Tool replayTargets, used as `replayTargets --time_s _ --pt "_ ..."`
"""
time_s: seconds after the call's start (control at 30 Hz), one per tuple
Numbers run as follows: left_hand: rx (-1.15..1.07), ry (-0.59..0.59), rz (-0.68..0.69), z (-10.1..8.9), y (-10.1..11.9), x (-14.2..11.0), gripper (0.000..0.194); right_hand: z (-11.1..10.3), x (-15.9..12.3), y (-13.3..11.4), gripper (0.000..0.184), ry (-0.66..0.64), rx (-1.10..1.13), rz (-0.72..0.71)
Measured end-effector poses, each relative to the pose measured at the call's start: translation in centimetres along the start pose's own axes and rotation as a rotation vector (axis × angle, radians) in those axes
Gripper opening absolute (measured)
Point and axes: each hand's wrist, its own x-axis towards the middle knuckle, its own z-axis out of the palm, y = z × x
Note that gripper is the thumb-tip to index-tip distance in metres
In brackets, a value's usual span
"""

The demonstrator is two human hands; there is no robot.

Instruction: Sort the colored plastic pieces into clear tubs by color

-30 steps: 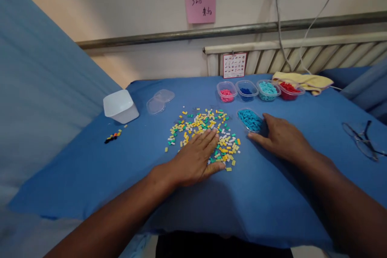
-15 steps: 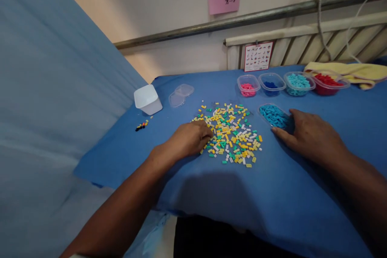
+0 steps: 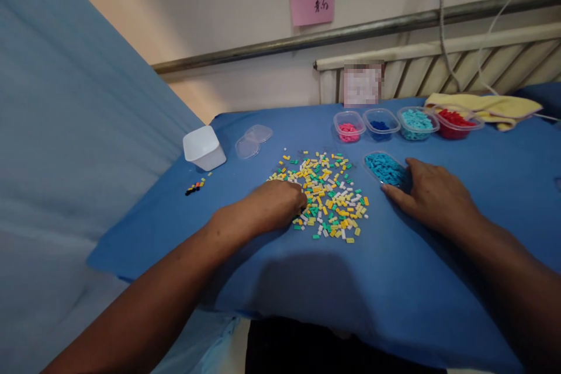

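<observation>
A spread pile of small toy bricks (image 3: 333, 204) in yellow, green and white lies on the blue-covered table. Into its left side reaches my left hand (image 3: 278, 204), fingers curled down among the bricks; whatever is at its fingertips is hidden. My right hand (image 3: 432, 193) holds the near right end of a clear plastic tub (image 3: 367, 173) between thumb and fingers. Blue bricks (image 3: 385, 168) fill that tub, which rests on the table right of the pile.
Clear tubs of pink bricks (image 3: 349, 132), dark blue bricks (image 3: 379, 128), light turquoise bricks (image 3: 416, 123) and red bricks (image 3: 456, 118) stand in a row behind. A yellow cloth (image 3: 491, 106) lies beside them. At left are a white container (image 3: 204, 148), clear lids (image 3: 254, 140) and several black and coloured pieces (image 3: 195, 188).
My left hand has shifted slightly right, deeper into the pile. My right hand keeps its place on the tub. The whole view has moved a little.
</observation>
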Motion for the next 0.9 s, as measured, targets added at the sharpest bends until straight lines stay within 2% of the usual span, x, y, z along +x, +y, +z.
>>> replayTargets --time_s 0.27,0.43,0.6,0.67,0.8,0.9 --pt "-0.121 -0.077 -0.031 -0.4 -0.9 0.5 0.03 0.1 0.2 0.3 0.077 -0.021 0.003 0.002" --pt "-0.085 -0.103 -0.038 -0.4 -1.0 1.0 0.028 0.2 0.1 0.1 0.079 -0.011 0.005 0.016" --pt "-0.128 -0.023 0.006 -0.5 -1.5 1.1 0.016 0.2 -0.1 0.2 0.078 0.052 0.034 0.0" --pt "-0.314 0.041 -0.012 -0.4 -2.0 1.1 0.013 0.1 0.0 0.1 0.074 0.134 0.102 -0.042" --pt "-1.022 0.163 -0.17 0.3 -1.9 1.8 0.022 -0.4 -0.3 -1.8 0.05 0.317 0.413 -0.24" --pt "-1.343 0.183 -0.224 1.1 -0.6 3.1 0.032 -0.9 -1.1 -4.7 0.029 0.307 0.653 -0.374"
